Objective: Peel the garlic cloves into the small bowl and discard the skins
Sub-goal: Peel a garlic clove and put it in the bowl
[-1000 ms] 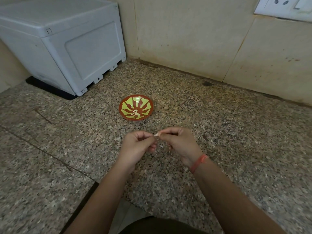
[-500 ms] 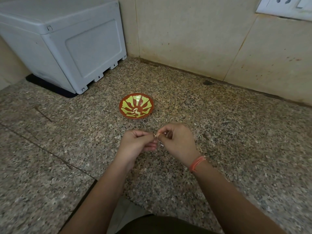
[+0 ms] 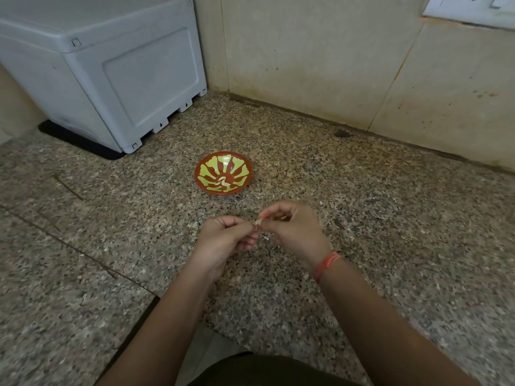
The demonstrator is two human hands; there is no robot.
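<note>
Two hands of mine meet above the worktop [image 3: 390, 232], just nearer to me than the small bowl [image 3: 238, 167]. My left hand [image 3: 227, 240] is curled. Its thumb and forefinger pinch one end of a garlic clove [image 3: 257, 222], and its other fingers are folded toward the palm. My right hand [image 3: 295, 232] pinches the same clove from the other side, thumb and forefinger tips closed on it and the remaining fingers bent loosely behind. Only a small pale bit of the clove shows between the fingertips, with a thin pinkish flap of skin on it. I cannot tell how much of the skin is off. The clove is held in the air, clear of the worktop and apart from the bowl.

The bowl stands upright on the speckled granite, red-brown with yellow-green petal shapes spreading from its middle. A few pale peeled cloves [image 3: 223, 184] lie in its bottom, toward the side nearest me. A small white scrap of skin [image 3: 266, 238] shows just below my hands. I cannot tell whether it lies on the stone.

An orange thread band [image 3: 326, 264] wraps my right wrist. At the far left a grey plastic box [image 3: 106, 71] sits on a black mat [image 3: 80, 144] in the corner, well apart from the bowl. Beige wall tiles [image 3: 306, 57] rise behind the worktop, with a dark spot [image 3: 341, 132] at their foot. The edge of a white socket plate [image 3: 468, 8] shows at the top right.
</note>
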